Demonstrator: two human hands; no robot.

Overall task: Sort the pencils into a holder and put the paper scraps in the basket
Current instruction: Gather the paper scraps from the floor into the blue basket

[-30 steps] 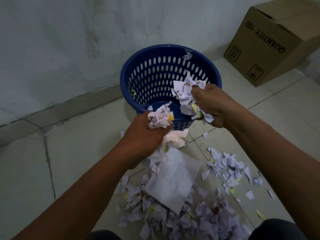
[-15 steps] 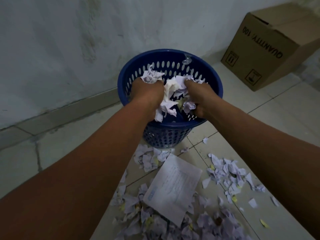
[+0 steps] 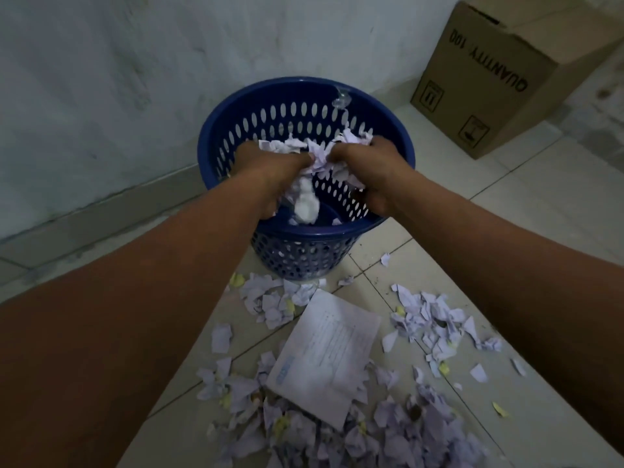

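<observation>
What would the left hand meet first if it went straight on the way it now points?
Pointing into the blue basket, the left hand, gripping paper scraps, would probably meet the basket's far inner wall first; depth is unclear.

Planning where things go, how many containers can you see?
2: the blue basket by the wall, centre; the cardboard box at upper right. Others may be out of view.
</observation>
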